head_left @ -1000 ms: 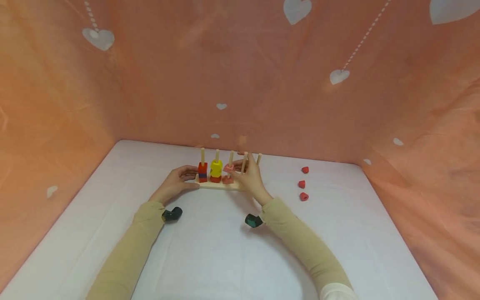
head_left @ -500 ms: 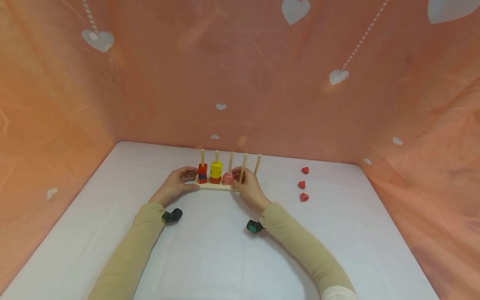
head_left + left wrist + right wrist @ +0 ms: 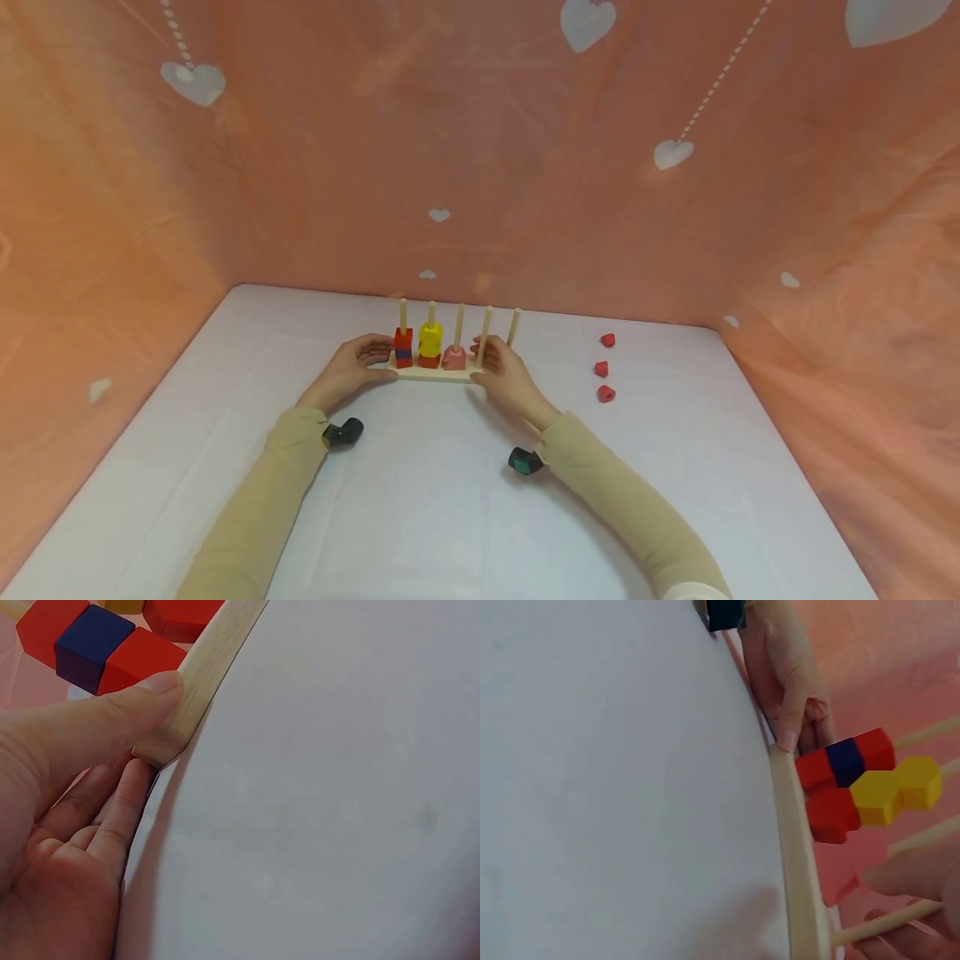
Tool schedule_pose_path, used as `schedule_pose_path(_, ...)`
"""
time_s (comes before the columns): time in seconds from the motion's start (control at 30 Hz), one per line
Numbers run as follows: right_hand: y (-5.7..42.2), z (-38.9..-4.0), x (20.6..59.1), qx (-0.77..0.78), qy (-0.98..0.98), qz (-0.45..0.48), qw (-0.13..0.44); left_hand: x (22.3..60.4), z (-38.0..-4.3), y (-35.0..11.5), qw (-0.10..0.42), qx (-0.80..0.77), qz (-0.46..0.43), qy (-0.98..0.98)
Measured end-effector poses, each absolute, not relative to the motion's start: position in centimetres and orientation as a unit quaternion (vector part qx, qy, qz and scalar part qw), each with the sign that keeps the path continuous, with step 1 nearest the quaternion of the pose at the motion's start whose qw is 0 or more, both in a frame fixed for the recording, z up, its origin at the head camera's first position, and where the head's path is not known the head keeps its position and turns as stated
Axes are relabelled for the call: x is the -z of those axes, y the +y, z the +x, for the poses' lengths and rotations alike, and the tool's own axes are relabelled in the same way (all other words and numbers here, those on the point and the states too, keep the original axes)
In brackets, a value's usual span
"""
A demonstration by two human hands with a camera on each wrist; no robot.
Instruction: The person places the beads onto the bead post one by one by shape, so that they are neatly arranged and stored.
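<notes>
My left hand grips the left end of a wooden peg board, thumb on its front edge and fingers behind. On the first peg sits a stack of red blocks with a blue block between them. The second peg carries yellow blocks over a red one. Pink blocks rest at the foot of the third peg. My right hand is just right of them, its parted thumb and fingers around the fourth peg; in the right wrist view its thumb overlaps the pink.
Several things lie around the board: three small red blocks stand in a column to its right on the white tabletop. A pink curtain with white hearts hangs behind and at both sides. Dark wrist cameras jut inward from both sleeves.
My right hand has lowered a pink block down the third peg onto the pink one below, let go, and drawn back right. My left hand stays on the board's end.
</notes>
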State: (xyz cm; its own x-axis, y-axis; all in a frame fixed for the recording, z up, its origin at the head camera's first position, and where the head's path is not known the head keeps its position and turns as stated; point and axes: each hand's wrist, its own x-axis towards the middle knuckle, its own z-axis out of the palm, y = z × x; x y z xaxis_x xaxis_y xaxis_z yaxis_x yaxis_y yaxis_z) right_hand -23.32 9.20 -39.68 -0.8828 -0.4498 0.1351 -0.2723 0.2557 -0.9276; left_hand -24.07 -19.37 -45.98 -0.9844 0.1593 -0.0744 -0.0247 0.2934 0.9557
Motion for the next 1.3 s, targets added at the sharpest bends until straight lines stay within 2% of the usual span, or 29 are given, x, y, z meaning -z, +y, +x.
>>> schedule_pose_path(0.63,18.9,-22.2,40.8,0.474,0.813,-0.303,0.148,46.3,-23.9,-19.5,0.086,-0.593,0.037,0.800)
schedule_pose_path(1.17,26.9,-21.5,39.4,0.426,0.870,-0.240,0.061,46.0,-24.0,-19.4,0.081,-0.590,0.043,0.802)
schedule_pose_path(1.3,27.8,-21.2,39.0,0.420,0.880,-0.214,0.056,45.7,-24.1,-19.4,0.080,-0.588,0.046,0.803)
